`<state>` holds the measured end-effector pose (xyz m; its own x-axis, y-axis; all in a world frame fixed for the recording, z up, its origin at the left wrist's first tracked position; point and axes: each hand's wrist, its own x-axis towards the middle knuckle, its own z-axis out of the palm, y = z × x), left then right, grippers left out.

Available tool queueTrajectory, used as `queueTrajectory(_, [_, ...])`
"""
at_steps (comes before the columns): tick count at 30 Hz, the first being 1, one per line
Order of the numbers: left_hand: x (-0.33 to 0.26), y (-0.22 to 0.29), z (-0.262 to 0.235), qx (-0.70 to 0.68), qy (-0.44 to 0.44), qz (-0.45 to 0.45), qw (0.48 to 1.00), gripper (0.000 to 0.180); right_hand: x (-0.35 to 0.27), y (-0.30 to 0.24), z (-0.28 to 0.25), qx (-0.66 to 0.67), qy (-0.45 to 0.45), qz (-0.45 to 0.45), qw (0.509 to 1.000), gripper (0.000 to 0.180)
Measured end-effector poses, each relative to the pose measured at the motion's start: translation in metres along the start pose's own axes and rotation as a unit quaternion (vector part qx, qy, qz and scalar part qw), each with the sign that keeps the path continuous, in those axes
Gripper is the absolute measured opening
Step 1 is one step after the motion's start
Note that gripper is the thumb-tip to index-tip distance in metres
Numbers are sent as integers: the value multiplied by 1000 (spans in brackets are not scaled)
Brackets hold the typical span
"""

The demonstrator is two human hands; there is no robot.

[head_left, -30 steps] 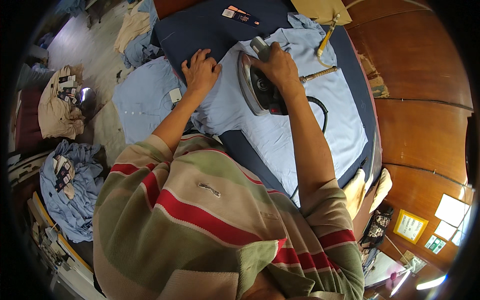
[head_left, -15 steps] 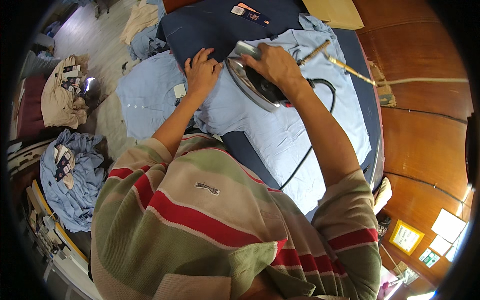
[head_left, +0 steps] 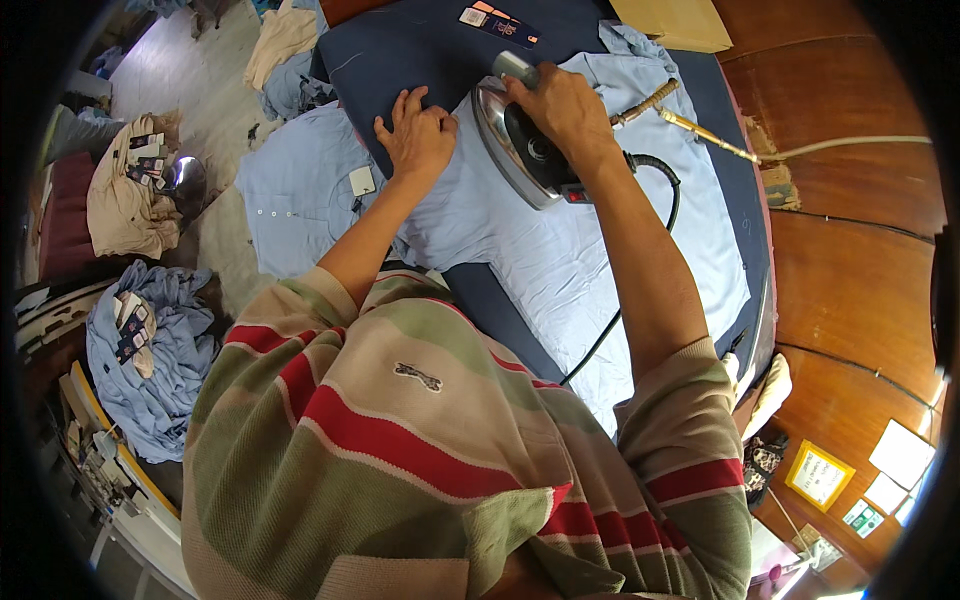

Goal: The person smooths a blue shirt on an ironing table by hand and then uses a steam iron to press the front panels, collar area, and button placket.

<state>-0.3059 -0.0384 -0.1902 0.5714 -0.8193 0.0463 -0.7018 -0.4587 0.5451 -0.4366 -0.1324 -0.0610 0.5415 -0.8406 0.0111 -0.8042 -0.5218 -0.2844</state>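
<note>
A light blue garment lies spread over a dark blue padded ironing surface. My right hand is closed round the handle of a steam iron, whose soleplate faces the cloth near the garment's upper left part. From the iron's rear trails a black cord. To the left of the iron, my left hand rests with fingers spread at the garment's edge, partly over the dark surface. It holds nothing.
A second light blue shirt lies at the left, with a white tag. A wrapped hose with brass-coloured fittings crosses the garment's right side. Labels and a cardboard piece are at the far edge. Beige and blue clothes are piled left.
The iron in my right hand has shifted a little to the right and away from me. My left hand has moved slightly right, its fingers still spread.
</note>
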Motion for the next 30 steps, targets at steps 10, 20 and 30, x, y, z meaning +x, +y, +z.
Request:
queueTrajectory(10, [1, -6, 0, 61, 21, 66, 996, 30, 8, 5, 1, -17, -17, 2, 1000, 55])
queueTrajectory(20, [-1, -9, -2, 50, 26, 60, 997, 28, 8, -4, 4, -30, -57, -74, 995, 54])
queueTrajectory(30, [-5, -18, 3, 14, 23, 49, 998, 29, -1, -7, 4, -37, -48, -62, 996, 49])
